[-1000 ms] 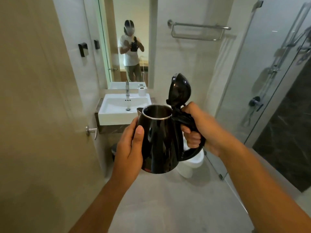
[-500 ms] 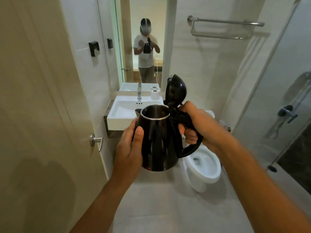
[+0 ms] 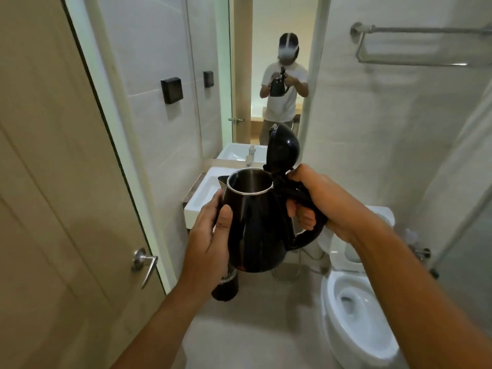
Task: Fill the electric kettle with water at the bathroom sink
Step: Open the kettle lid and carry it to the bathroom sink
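- Grey floor tiles (image 3: 255, 328) span the narrow bathroom; wooden door (image 3: 53, 209) at left, toilet (image 3: 354, 323) at lower right.
- Left hand (image 3: 210, 235): fingers and thumb wrapped against the side of the black kettle (image 3: 255, 230), held upright in mid-air, lid (image 3: 283, 150) raised.
- Right hand (image 3: 324, 198): fingers curled round the kettle's handle.
- White sink (image 3: 205, 193) just behind the kettle, below a mirror (image 3: 266, 75); towel rail (image 3: 415, 46) on the far wall.
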